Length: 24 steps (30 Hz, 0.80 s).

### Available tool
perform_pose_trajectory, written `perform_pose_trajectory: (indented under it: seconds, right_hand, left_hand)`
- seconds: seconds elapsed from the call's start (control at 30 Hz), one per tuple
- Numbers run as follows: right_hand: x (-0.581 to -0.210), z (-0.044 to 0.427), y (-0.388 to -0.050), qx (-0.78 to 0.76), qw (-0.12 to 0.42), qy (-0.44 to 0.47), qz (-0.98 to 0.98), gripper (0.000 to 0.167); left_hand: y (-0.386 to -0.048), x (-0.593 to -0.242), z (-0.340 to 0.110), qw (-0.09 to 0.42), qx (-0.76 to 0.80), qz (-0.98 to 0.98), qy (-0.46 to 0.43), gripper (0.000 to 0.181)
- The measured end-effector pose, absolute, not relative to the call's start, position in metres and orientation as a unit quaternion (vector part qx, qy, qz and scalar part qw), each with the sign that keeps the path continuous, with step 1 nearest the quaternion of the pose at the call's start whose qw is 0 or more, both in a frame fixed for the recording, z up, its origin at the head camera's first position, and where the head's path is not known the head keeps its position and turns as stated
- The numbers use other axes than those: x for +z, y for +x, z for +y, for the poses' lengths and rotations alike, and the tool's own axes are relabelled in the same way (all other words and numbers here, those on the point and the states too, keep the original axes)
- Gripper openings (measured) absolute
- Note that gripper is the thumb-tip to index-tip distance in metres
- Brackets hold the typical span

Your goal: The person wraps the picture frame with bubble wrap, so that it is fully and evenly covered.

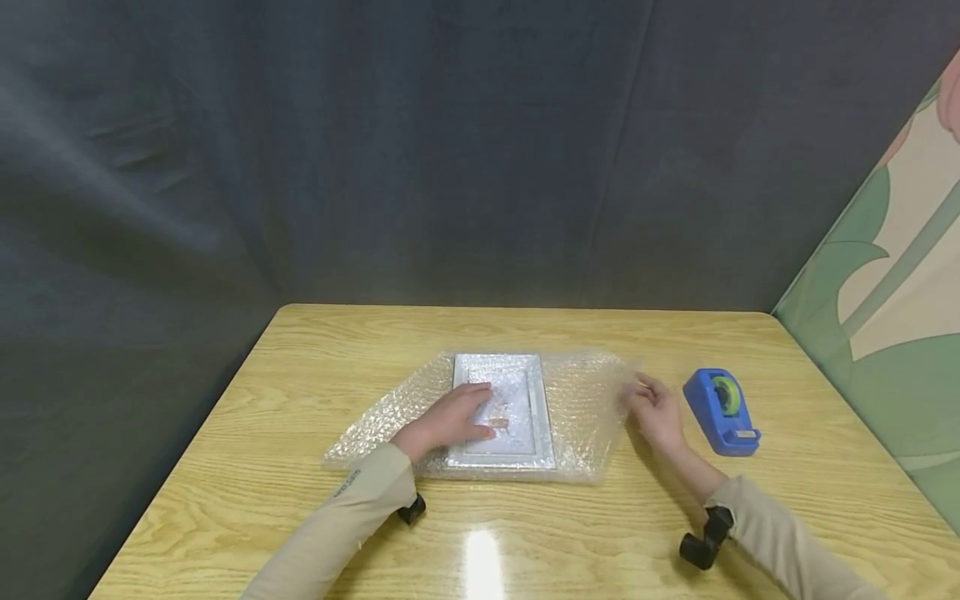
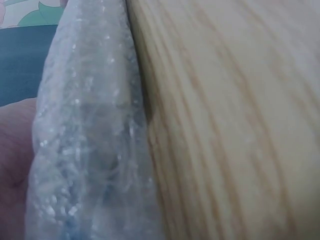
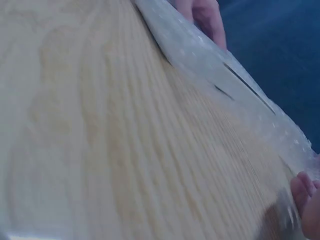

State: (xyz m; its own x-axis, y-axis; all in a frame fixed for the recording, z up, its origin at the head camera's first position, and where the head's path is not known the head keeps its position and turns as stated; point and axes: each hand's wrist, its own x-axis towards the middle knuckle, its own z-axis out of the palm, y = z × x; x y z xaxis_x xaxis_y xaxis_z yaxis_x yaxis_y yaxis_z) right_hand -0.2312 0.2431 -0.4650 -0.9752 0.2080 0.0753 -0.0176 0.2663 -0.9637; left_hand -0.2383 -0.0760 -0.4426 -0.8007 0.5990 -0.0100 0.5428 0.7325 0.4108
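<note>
Left hand [image 1: 450, 418] rests, fingers and thumb apart, on a frame [image 1: 519, 408] under bubble wrap [image 1: 585, 408]. Right hand [image 1: 657, 414] pinches the wrap's edge, near the dispenser [image 1: 712, 415]

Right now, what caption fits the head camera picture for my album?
Left fingers rest on a picture frame in bubble wrap; right fingers pinch the wrap near a blue tape dispenser.

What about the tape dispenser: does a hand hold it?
No, the dispenser stands on the table, apart from the left hand and right hand.
</note>
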Motion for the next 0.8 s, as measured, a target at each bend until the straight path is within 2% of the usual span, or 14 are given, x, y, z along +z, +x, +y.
perform_pose_trajectory:
  seconds: [0.17,0.47,0.67,0.8]
  right_hand:
    - [-0.459,0.231,-0.224,0.631,0.102,-0.018,-0.769,0.045]
    - [-0.437,0.195,-0.226,0.629,0.167,0.164,-0.742,0.036]
    - [-0.426,0.164,-0.227,0.580,0.157,0.228,-0.766,0.033]
    - [-0.416,0.148,-0.225,0.544,0.132,0.262,-0.786,0.028]
  left_hand:
    - [-0.239,-0.443,-0.076,0.070,0.198,0.929,0.306,0.068]
    - [-0.239,-0.443,-0.077,0.070,0.201,0.927,0.310,0.069]
    - [-0.240,-0.444,-0.077,0.068,0.198,0.927,0.311,0.068]
    - [-0.242,-0.446,-0.076,0.061,0.193,0.928,0.312,0.068]
